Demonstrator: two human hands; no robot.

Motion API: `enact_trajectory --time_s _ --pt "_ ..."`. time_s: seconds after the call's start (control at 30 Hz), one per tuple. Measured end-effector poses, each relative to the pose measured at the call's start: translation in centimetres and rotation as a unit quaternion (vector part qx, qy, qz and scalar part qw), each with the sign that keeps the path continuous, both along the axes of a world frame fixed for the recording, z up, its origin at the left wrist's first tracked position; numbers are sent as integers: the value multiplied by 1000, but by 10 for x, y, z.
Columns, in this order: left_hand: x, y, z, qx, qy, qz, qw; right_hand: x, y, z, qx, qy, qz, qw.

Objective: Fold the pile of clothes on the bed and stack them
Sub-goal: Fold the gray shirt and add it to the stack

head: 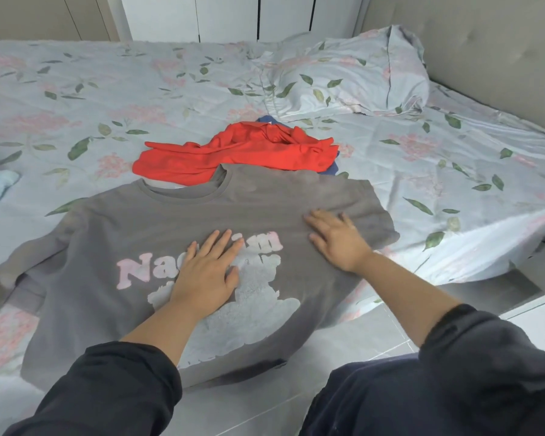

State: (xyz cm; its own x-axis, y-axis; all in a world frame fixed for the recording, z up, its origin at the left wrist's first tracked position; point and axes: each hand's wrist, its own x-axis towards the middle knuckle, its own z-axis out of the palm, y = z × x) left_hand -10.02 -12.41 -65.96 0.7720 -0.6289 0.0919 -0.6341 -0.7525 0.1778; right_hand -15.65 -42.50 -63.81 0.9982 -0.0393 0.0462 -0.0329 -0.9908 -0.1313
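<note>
A grey T-shirt (pixel 114 234) lies spread out on the near side of the bed (pixel 107 89), front side up. It has pink letters and a white picture on it. Its neck points away from the person.

The left hand (pixel 206 272) lies flat on the middle of the T-shirt, right on the letters and the picture. Its fingers are straight and a little spread. It holds nothing and only presses down on the cloth. The right hand (pixel 337 239) lies flat on the right side of the T-shirt, near the sleeve. Its fingers are straight too, palm down. It grabs nothing.

Just behind the T-shirt's neck lies a red top (pixel 233 152), all crumpled up. The T-shirt's collar lies over the near edge of it. A bit of blue cloth (pixel 266 119) peeks out from under the red top.

The bed has a light blue sheet with pink flowers and green leaves. A pillow (pixel 353 73) in the same cloth lies farther back on the right, against a grey headboard (pixel 485 42).
</note>
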Motion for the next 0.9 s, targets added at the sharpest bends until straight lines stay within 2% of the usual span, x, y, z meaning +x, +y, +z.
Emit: enact_trajectory --time_s 0.07,0.13,0.23,0.37,0.53,0.63,0.73,0.8,0.87,0.9 --pt "0 0 0 2 -2 0 1000 -1 -23 5 10 -11 -171 985" --pt "0 -1 0 -1 1 0 1000 -6 -48 14 20 -9 -332 943" --pt "0 -1 0 4 4 0 1000 -18 -71 25 32 37 -451 891" --pt "0 -1 2 13 1 4 1000 -19 -83 30 132 54 -399 906" --pt "1 -2 2 33 -9 3 999 -6 -85 42 83 -92 -415 901" --pt "0 -1 0 21 -6 -2 1000 8 -78 42 45 -82 -421 902" --pt "1 0 -2 15 0 -1 1000 17 -59 37 0 -82 -456 886" --pt "2 0 -1 20 3 1 1000 24 -31 36 -19 -139 -385 912" --pt "1 0 0 25 3 3 1000 29 4 30 -5 -148 -201 968" --pt "0 1 1 23 5 5 1000 28 21 22 1 -113 -111 987"
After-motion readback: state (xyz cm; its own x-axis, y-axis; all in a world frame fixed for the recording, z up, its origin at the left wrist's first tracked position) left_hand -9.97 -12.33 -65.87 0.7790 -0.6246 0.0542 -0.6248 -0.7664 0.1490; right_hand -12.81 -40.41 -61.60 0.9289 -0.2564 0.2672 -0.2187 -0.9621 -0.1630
